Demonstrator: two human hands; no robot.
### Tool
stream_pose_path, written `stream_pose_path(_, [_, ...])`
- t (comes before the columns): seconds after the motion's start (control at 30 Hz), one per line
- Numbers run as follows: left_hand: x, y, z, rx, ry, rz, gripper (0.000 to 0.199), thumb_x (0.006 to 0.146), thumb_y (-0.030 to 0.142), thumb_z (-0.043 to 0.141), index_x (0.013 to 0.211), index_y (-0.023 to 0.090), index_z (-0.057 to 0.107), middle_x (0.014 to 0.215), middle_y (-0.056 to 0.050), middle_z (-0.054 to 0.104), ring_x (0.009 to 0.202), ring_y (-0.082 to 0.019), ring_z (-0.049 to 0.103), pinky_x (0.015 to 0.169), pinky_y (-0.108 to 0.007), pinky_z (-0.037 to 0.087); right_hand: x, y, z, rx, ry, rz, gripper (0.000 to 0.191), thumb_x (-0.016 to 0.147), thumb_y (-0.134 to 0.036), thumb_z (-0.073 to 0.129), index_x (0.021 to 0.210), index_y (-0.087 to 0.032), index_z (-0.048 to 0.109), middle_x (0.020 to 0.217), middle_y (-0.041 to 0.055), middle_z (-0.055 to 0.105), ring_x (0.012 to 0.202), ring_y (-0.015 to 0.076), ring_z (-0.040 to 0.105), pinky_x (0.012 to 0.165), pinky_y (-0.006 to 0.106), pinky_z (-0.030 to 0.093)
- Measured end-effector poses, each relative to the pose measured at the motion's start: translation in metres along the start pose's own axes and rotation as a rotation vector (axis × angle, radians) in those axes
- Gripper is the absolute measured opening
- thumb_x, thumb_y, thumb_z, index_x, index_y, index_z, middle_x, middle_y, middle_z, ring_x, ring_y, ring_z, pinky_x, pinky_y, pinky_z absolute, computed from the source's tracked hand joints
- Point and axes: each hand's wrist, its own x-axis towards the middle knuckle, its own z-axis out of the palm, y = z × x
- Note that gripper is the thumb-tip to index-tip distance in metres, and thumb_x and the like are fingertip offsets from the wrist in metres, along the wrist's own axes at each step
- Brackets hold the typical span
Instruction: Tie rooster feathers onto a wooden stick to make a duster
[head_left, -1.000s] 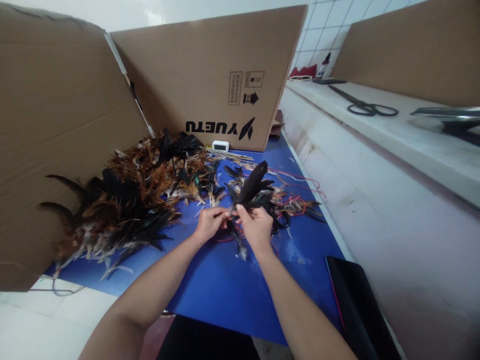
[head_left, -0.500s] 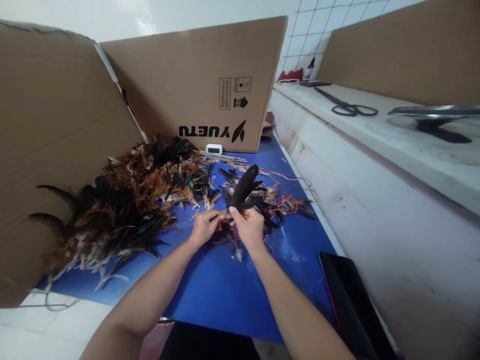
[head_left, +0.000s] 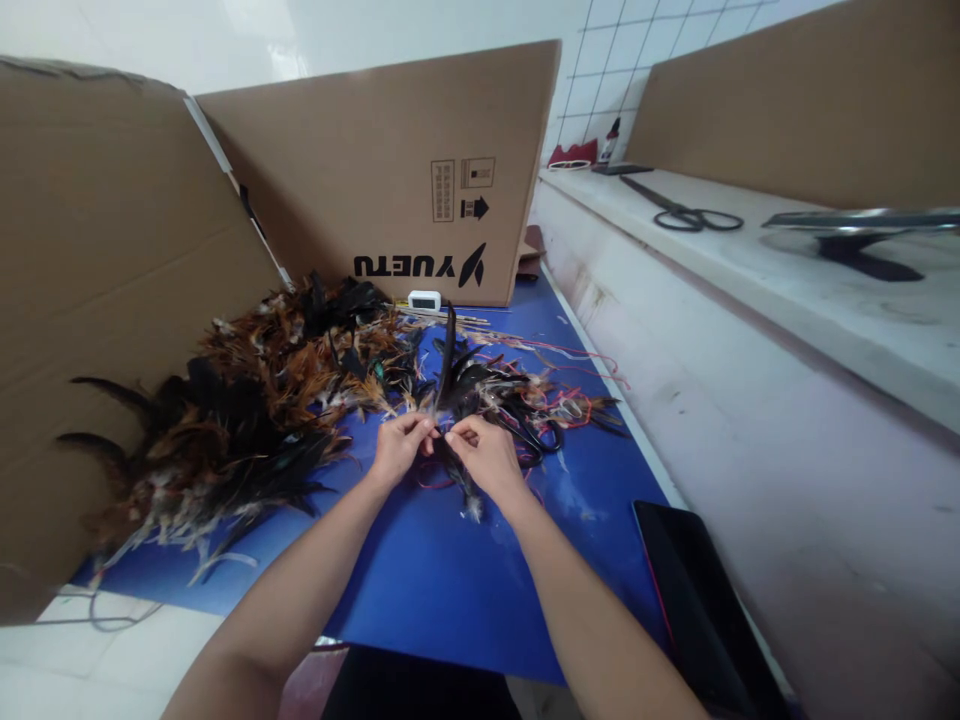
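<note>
A dark feather (head_left: 448, 355) stands upright, nearly edge-on, with its base pinched in my left hand (head_left: 397, 447). Close beside it, my right hand (head_left: 486, 458) has thumb and fingers pressed together; what lies between them is too small to make out. Pale fluff blurs around the feather's base. Behind and to the right of my hands lies a loose bunch of dark feathers (head_left: 491, 385) with red string (head_left: 571, 405) among them. Black scissor-like handles (head_left: 553, 438) show partly under that bunch. Another dark feather with a fluffy white end (head_left: 471, 500) lies below my fingers.
A large pile of brown and black feathers (head_left: 277, 390) fills the left of the blue tabletop (head_left: 450, 590). Cardboard panels (head_left: 360, 170) rise behind it. A small white digital display (head_left: 424, 301) and thin sticks sit behind. A phone (head_left: 697, 590) lies right; scissors (head_left: 686, 213) rest on the ledge.
The dark feather has turned from broadside, leaning right, to upright and nearly edge-on. My right hand has shifted slightly left and down, off the feather's blade. The view has tilted slightly.
</note>
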Motion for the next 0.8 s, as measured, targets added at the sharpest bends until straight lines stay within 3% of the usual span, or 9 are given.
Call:
stream_pose_path(0.1, [0.002, 0.000, -0.001, -0.060, 0.050, -0.008, 0.026, 0.075, 0.038, 0.063, 0.068, 0.013, 0.064, 0.051, 0.001, 0.059, 0.041, -0.008, 0.050, 0.046, -0.020, 0.042, -0.006, -0.006, -0.001, -0.285, -0.147, -0.014, 0.010, 0.077, -0.031, 0.059, 0.074, -0.022, 0.063, 0.071, 0.0003, 0.068, 0.066, 0.0153, 0.062, 0.061, 0.025, 0.041])
stream_pose_path(0.27, [0.003, 0.002, -0.002, -0.086, 0.088, -0.010, 0.026, 0.074, 0.038, 0.064, 0.068, 0.013, 0.064, 0.051, 0.001, 0.060, 0.040, -0.008, 0.049, 0.045, -0.020, 0.041, -0.013, -0.015, -0.002, -0.575, -0.250, -0.040, 0.019, 0.076, -0.035, 0.062, 0.090, -0.021, 0.061, 0.091, 0.0054, 0.068, 0.080, 0.0198, 0.064, 0.065, 0.028, 0.041])
stream_pose_path(0.53, [0.005, -0.004, -0.003, -0.094, 0.102, 0.004, 0.026, 0.073, 0.039, 0.064, 0.068, 0.013, 0.065, 0.052, 0.000, 0.061, 0.040, -0.008, 0.048, 0.044, -0.021, 0.041, -0.012, -0.015, -0.004, -0.585, -0.309, -0.002, 0.015, 0.078, -0.018, 0.054, 0.092, -0.020, 0.060, 0.092, 0.0070, 0.069, 0.083, 0.0211, 0.065, 0.068, 0.030, 0.042])
stream_pose_path(0.8, [0.005, -0.004, -0.004, -0.100, 0.106, -0.004, 0.026, 0.073, 0.039, 0.065, 0.068, 0.013, 0.064, 0.051, 0.000, 0.060, 0.040, -0.007, 0.048, 0.044, -0.020, 0.040, -0.009, -0.013, -0.004, -0.517, -0.322, 0.066, 0.020, 0.077, -0.013, 0.052, 0.093, -0.020, 0.061, 0.086, 0.0065, 0.070, 0.084, 0.0214, 0.065, 0.069, 0.029, 0.042])
